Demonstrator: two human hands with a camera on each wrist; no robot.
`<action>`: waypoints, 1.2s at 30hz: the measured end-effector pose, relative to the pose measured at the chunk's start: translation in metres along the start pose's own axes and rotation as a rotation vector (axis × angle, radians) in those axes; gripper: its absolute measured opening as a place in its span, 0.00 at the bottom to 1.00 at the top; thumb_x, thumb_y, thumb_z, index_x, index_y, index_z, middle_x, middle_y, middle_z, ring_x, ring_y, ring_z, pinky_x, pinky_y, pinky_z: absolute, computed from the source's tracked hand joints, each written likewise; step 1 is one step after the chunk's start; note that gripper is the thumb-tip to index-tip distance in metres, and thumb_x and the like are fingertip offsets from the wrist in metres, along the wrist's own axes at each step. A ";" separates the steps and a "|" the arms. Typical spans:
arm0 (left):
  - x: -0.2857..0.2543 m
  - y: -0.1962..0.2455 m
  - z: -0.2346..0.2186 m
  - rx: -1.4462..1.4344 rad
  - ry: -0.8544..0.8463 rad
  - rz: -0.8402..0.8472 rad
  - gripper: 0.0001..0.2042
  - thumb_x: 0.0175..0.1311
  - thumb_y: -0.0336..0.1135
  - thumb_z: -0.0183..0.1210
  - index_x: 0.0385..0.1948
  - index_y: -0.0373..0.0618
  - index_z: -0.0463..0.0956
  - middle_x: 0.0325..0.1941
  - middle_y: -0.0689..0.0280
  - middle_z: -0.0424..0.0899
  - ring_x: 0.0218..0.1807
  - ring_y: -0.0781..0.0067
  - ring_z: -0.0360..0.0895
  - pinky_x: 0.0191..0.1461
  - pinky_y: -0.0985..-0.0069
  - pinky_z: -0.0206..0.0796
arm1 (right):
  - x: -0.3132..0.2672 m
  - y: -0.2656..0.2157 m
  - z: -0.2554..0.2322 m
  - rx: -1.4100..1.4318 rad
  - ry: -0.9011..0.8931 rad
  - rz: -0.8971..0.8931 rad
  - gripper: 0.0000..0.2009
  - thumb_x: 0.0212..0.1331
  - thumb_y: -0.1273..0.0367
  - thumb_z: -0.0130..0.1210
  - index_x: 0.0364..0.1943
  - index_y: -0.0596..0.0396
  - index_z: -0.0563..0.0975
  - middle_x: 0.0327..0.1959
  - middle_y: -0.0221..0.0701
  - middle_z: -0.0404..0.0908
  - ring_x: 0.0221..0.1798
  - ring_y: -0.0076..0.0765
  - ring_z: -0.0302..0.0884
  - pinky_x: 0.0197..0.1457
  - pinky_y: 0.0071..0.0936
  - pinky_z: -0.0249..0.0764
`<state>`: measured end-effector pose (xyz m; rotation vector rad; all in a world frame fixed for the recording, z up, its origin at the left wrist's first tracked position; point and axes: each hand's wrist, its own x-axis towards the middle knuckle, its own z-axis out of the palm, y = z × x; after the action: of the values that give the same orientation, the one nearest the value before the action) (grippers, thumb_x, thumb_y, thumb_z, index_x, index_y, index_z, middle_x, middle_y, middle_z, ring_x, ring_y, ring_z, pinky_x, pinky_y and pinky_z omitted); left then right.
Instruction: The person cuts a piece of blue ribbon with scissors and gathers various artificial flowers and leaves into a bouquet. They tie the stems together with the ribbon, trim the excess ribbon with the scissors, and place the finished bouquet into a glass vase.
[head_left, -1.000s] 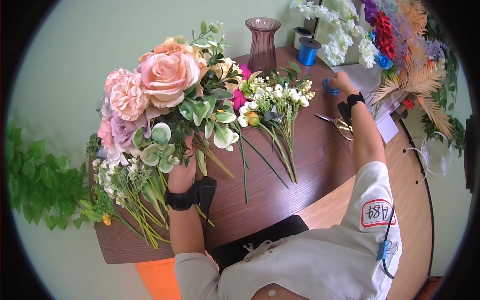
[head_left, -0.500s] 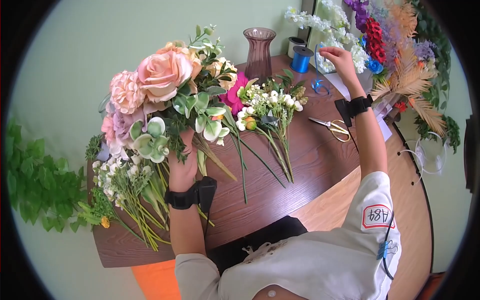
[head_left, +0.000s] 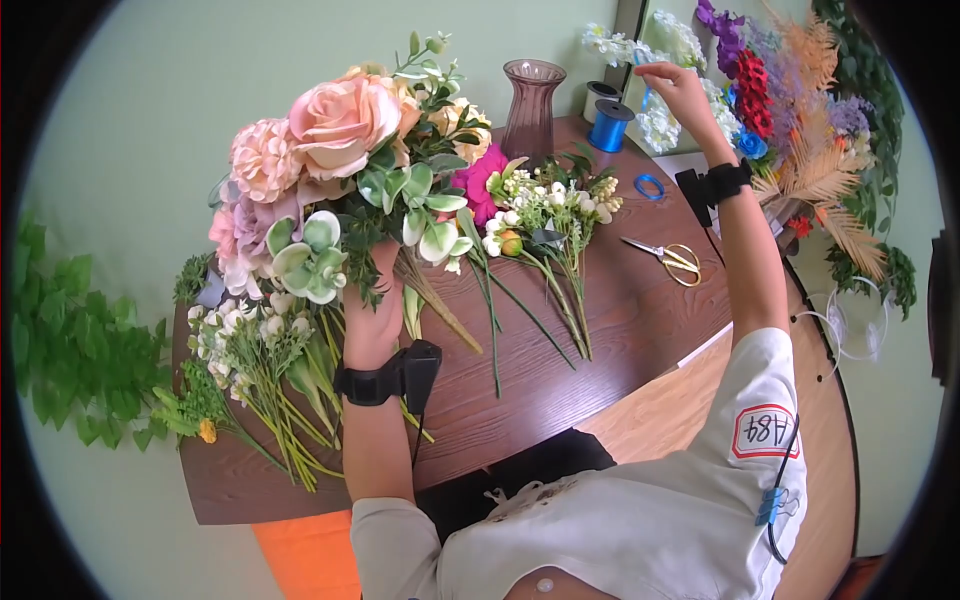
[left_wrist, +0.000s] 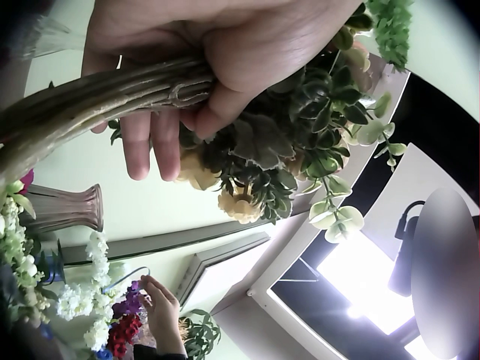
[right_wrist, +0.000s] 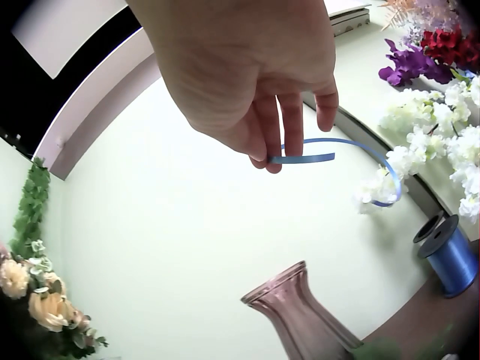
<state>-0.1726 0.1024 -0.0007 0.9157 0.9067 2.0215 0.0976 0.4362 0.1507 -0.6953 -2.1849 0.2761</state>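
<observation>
My left hand grips a bouquet of pink roses, pale blooms and green leaves by its stems. In the left wrist view the thumb and fingers of the left hand lie around the bundled stems. Raised above the table's back right, my right hand pinches the end of a thin blue ribbon between thumb and fingertips; the ribbon curves away from it in the right wrist view. Below that hand stands the blue ribbon spool, and a loop of blue ribbon lies on the table.
A purple glass vase stands behind loose white-flowered stems. Gold-handled scissors lie at the table's right. More stems spread at the left table edge. Colourful flowers fill the back right.
The right hand has risen from near the tabletop, drawing the blue ribbon upward. My left hand keeps its grip on the bouquet, which has shifted slightly.
</observation>
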 end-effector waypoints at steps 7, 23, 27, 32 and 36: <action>0.001 0.022 0.049 0.060 -0.234 -0.004 0.26 0.57 0.56 0.39 0.45 0.41 0.63 0.54 0.55 0.64 0.56 0.62 0.62 0.59 0.67 0.49 | -0.027 -0.095 0.037 0.439 -0.340 -0.044 0.09 0.49 0.72 0.51 0.33 0.62 0.75 0.30 0.30 0.77 0.36 0.21 0.72 0.40 0.19 0.67; -0.003 0.019 0.051 -0.098 0.007 0.103 0.11 0.59 0.36 0.47 0.40 0.42 0.68 0.39 0.68 0.72 0.43 0.78 0.67 0.49 0.78 0.57 | -0.077 -0.202 0.125 1.113 -0.877 -0.016 0.06 0.45 0.83 0.42 0.26 0.58 0.64 0.30 0.28 0.71 0.32 0.20 0.69 0.36 0.19 0.67; 0.003 0.019 0.052 -0.046 0.073 0.109 0.07 0.58 0.37 0.49 0.31 0.44 0.67 0.30 0.70 0.70 0.37 0.78 0.68 0.41 0.76 0.62 | -0.079 -0.196 0.128 1.132 -0.889 -0.056 0.06 0.47 0.82 0.42 0.27 0.56 0.63 0.31 0.27 0.70 0.34 0.21 0.70 0.38 0.19 0.68; 0.000 0.019 0.051 -0.027 -0.042 -0.052 0.10 0.60 0.41 0.45 0.36 0.46 0.65 0.35 0.71 0.68 0.39 0.77 0.68 0.41 0.75 0.63 | -0.078 -0.201 0.113 1.079 -0.854 -0.089 0.04 0.50 0.79 0.43 0.28 0.55 0.64 0.29 0.24 0.70 0.31 0.18 0.69 0.32 0.16 0.67; 0.001 0.011 0.044 0.052 -0.050 -0.031 0.14 0.62 0.45 0.41 0.42 0.47 0.64 0.40 0.71 0.68 0.40 0.77 0.68 0.43 0.75 0.63 | -0.078 -0.204 0.107 0.942 -0.756 -0.133 0.04 0.48 0.81 0.41 0.27 0.59 0.64 0.29 0.29 0.72 0.33 0.21 0.72 0.30 0.15 0.67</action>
<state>-0.1410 0.1106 0.0306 0.9705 0.9445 1.9488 -0.0219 0.2276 0.1156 0.1316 -2.3602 1.5636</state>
